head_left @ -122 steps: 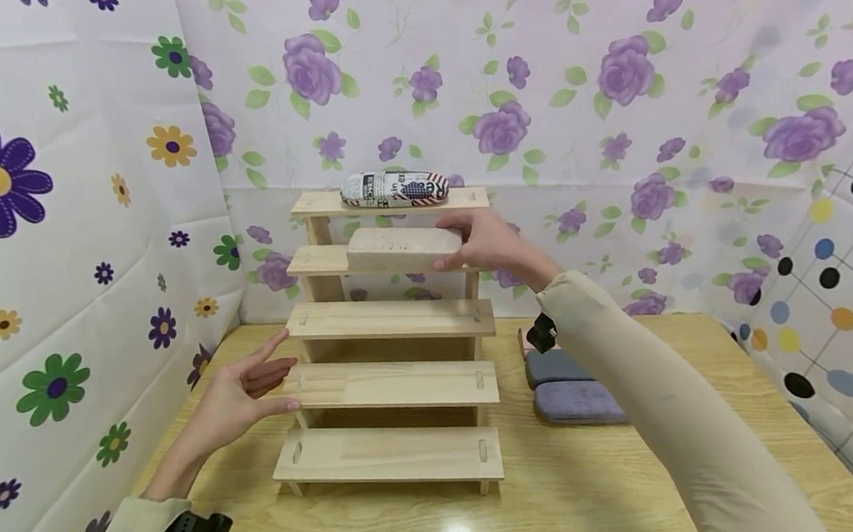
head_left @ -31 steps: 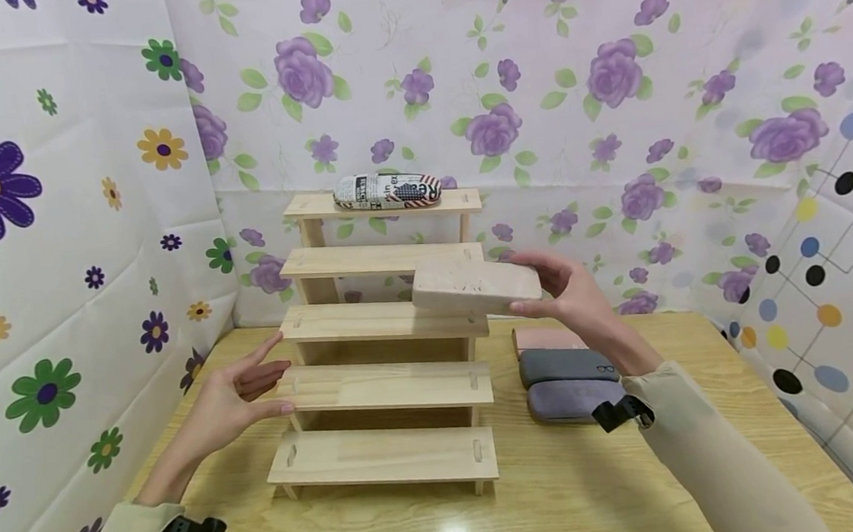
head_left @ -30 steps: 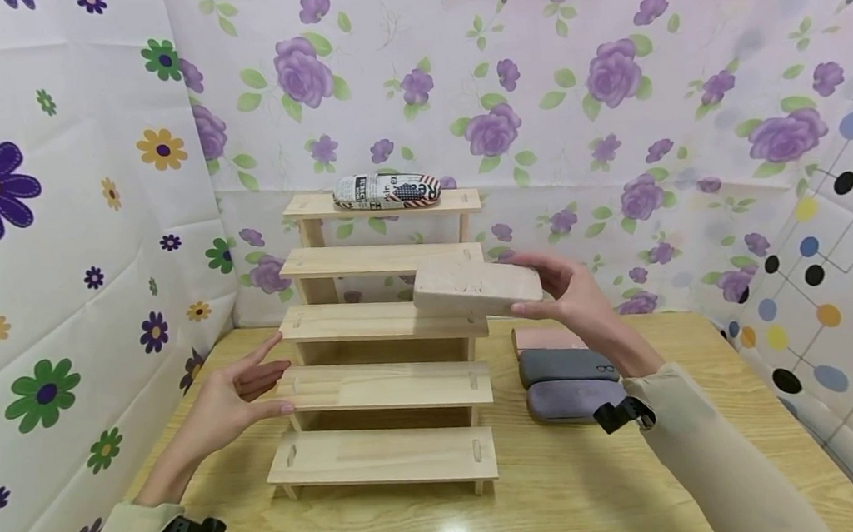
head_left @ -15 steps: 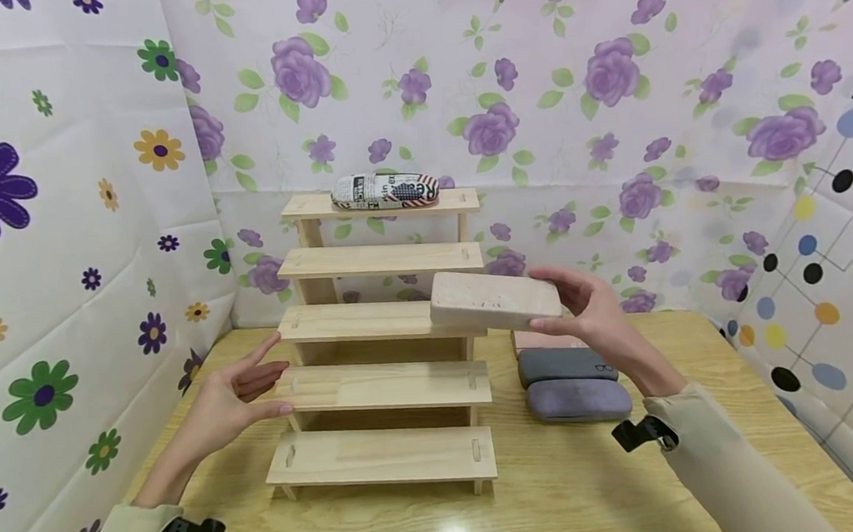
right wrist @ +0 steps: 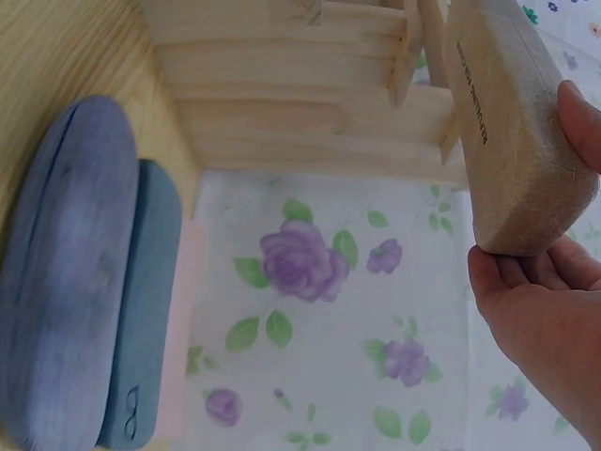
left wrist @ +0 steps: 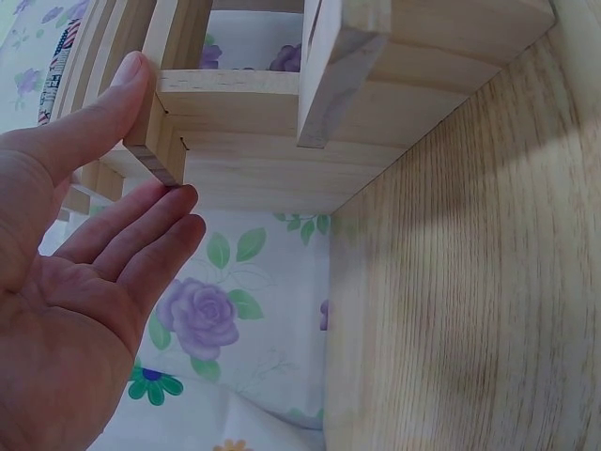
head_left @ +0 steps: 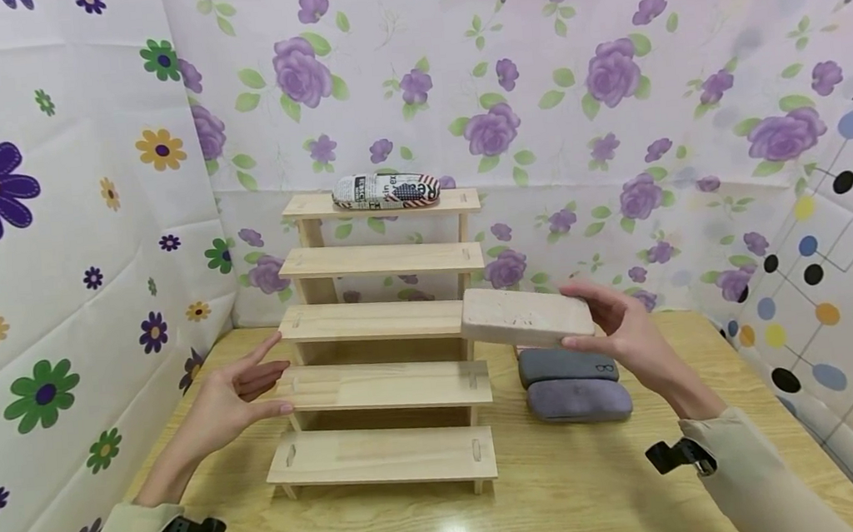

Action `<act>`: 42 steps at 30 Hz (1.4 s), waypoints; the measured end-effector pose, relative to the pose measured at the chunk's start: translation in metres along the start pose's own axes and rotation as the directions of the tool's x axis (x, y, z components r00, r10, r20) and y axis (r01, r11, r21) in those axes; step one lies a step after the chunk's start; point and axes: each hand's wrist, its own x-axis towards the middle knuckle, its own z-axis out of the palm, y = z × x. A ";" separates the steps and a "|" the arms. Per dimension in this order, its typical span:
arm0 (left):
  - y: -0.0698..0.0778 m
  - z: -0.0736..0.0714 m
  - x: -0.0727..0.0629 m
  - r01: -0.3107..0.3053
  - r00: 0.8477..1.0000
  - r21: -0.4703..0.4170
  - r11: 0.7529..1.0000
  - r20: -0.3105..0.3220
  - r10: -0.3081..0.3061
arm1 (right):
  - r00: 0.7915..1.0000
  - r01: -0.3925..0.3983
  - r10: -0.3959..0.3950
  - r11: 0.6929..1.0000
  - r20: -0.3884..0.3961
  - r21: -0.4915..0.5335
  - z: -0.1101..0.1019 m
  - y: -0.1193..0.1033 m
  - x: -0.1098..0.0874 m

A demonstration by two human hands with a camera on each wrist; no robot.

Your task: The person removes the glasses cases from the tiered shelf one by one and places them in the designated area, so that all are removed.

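My right hand pinches the right end of a beige glasses case, thumb in front and fingers behind. The case is in the air at the right of the stepped wooden stand, its left end overlapping the middle step in the head view. Dark lettering shows on the case in the right wrist view. My left hand is at the stand's left side with thumb and fingers extended. In the left wrist view its thumb and fingertips meet opposite edges of one board.
A newsprint-patterned glasses case lies on the top step. Right of the stand, a blue-grey case and a purple-grey case lie on the wooden table. A pink case is behind them. Flowered cloth walls enclose the table.
The right hand has carried the beige case from the second-highest step down and to the right, beyond the stand's edge. The left hand has stayed in place.
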 end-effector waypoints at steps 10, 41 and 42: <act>-0.001 0.000 0.000 0.022 1.000 -0.005 1.000 0.010 -0.022 | 1.000 -0.019 0.019 0.999 0.005 -0.046 -0.015 0.010 -0.025; -0.001 0.000 0.000 0.010 1.000 -0.007 1.000 0.007 -0.010 | 0.984 -0.169 0.172 0.982 0.033 -0.082 -0.044 0.040 -0.097; -0.001 0.000 0.000 0.010 1.000 -0.009 1.000 0.008 -0.010 | 0.982 -0.181 0.184 0.980 0.031 -0.084 -0.044 0.042 -0.100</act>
